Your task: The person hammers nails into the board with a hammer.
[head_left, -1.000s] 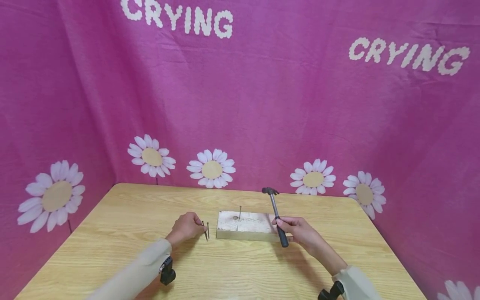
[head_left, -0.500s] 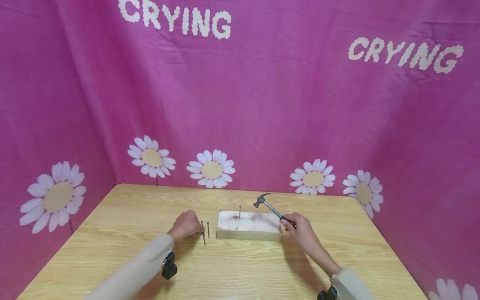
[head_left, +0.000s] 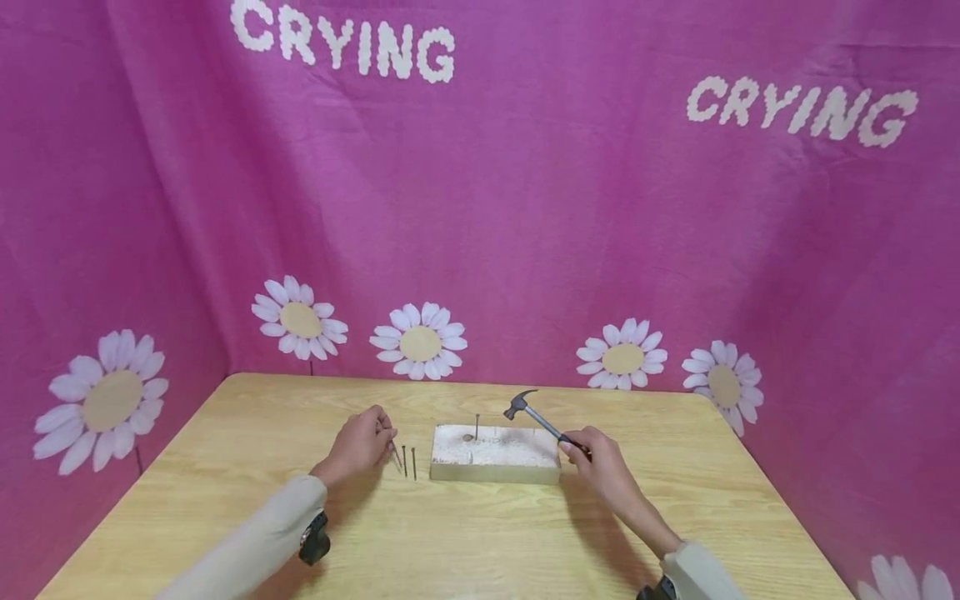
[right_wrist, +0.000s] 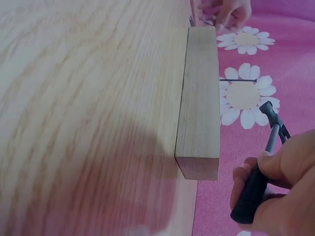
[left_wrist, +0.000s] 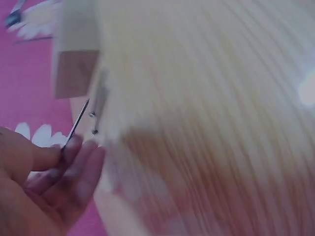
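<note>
My left hand (head_left: pixel 362 444) pinches a thin nail (left_wrist: pixel 76 124) between thumb and fingertips, its point directed away from the hand. Two more nails (head_left: pixel 413 463) lie side by side on the table, just right of that hand. A pale wooden block (head_left: pixel 495 454) rests beyond them, with one nail (head_left: pixel 477 427) standing upright from its top toward the left end. My right hand (head_left: pixel 602 467) grips a claw hammer by its black handle (right_wrist: pixel 251 196), near the block's right end. The hammer's head (head_left: pixel 519 405) hangs over the block, pointing left.
The light wood-grain table (head_left: pixel 480 550) extends around the block. Behind it hangs a pink curtain (head_left: pixel 525 208) printed with daisies and white letters. Small black devices, such as the left one (head_left: pixel 315 540), sit on both wrists over the light sleeves.
My left hand has drawn back to the left with one nail, away from the other two. The right hand has shifted slightly right, and the hammer has tilted from near upright to leaning left.
</note>
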Motion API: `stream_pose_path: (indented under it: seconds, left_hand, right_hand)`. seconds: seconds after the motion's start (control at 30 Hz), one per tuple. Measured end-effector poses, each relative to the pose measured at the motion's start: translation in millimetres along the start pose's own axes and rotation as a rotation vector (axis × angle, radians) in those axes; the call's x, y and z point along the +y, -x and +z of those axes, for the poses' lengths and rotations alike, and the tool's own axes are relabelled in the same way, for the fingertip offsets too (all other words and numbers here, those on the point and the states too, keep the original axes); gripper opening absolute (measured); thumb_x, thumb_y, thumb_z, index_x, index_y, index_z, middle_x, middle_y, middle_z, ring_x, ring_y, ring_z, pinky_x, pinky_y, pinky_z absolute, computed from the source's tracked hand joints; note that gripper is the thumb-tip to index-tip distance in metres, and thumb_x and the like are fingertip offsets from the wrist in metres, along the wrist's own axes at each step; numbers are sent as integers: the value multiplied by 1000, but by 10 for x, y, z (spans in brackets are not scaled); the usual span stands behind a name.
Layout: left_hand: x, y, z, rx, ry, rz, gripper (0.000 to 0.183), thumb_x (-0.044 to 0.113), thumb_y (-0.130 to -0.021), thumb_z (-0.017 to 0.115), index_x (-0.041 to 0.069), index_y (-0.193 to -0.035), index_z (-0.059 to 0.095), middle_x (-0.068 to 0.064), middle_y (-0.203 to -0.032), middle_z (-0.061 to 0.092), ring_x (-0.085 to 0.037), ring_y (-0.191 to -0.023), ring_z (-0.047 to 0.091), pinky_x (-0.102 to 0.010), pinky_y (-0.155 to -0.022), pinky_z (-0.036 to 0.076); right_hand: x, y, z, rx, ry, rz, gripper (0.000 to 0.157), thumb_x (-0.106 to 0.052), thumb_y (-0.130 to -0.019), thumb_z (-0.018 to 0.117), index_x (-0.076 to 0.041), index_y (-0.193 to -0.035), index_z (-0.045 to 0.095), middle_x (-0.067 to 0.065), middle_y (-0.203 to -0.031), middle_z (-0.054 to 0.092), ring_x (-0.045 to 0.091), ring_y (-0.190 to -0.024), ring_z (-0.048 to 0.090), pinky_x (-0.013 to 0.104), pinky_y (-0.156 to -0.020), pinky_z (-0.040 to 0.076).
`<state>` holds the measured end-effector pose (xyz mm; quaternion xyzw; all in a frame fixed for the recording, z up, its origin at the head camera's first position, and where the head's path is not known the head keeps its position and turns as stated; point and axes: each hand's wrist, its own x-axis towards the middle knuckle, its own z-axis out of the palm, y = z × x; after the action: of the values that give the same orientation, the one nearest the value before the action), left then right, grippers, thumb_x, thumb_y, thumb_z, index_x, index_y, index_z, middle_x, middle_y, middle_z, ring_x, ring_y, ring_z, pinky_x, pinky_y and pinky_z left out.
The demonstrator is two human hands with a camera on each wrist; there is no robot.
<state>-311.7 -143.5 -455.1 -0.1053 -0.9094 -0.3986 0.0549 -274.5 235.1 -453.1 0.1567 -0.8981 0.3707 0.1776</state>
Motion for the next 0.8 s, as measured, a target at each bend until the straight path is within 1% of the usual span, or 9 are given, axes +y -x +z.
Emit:
stream_pose_path:
  seconds: [0.07,0.1,0.2,0.27,0.37,0.47,0.6,0.73,0.8]
  left_hand:
    - [-40,14,19,72,-119,126,6,1,-99,65,1,-95,62,-5,-77,71,-12,-65,64,-32,-62,51]
    - [-58,22,33,97,-158,171,4,0,-98,67,1,-96,63,-4,-78,71,-13,-68,64,-34,-65,52]
    - [-96,52,78,110,-193,251,6,-1,-96,70,1,-101,67,-5,-85,74,-16,-76,68,-38,-71,56]
    - [-107,71,103,100,-177,285,8,-3,-96,71,1,-103,69,-7,-89,76,-19,-82,72,-38,-75,58]
    - [-110,92,132,91,-107,291,9,-3,-96,71,0,-105,71,-8,-93,78,-20,-87,75,-35,-78,60]
    - [-109,102,152,113,-1,277,10,-2,-96,72,-2,-106,72,-9,-94,79,-20,-88,76,-31,-77,60]
    - [-156,136,203,146,112,246,11,0,-97,72,-1,-107,74,-9,-97,79,-20,-90,76,-26,-77,59]
    - [-220,195,268,171,236,158,13,0,-97,72,-2,-110,73,-10,-99,79,-22,-92,76,-22,-78,58]
    - [-232,212,286,181,274,115,15,1,-96,73,-3,-110,73,-9,-97,79,-22,-91,76,-21,-76,57]
  right_hand:
    - [4,5,12,-9,-4,-2,8,2,-98,69,1,-97,77,0,-75,54,7,-70,45,22,-61,41]
    - [4,6,16,-8,-4,-6,8,2,-98,69,1,-96,77,0,-75,54,7,-70,45,22,-61,41]
    - [1,2,27,10,-4,-23,7,2,-97,70,0,-95,77,0,-75,54,7,-71,45,23,-62,41]
    - [1,0,31,23,-1,-34,8,1,-97,70,0,-94,76,0,-75,55,7,-71,45,23,-62,41]
    - [-1,-1,35,35,-1,-40,8,1,-97,70,-1,-93,76,0,-75,55,7,-71,46,22,-62,42]
    - [-1,0,35,51,-13,-38,7,1,-97,70,-1,-95,76,1,-76,57,7,-72,47,22,-62,42]
    - [10,6,37,79,-32,-28,7,2,-97,70,1,-98,77,2,-77,59,8,-72,49,22,-62,42]
    - [18,24,31,94,-41,-19,8,3,-97,70,2,-99,77,2,-78,60,7,-72,49,22,-62,43]
    - [18,27,25,101,-44,-16,8,3,-97,70,3,-99,77,1,-77,59,6,-71,48,21,-61,42]
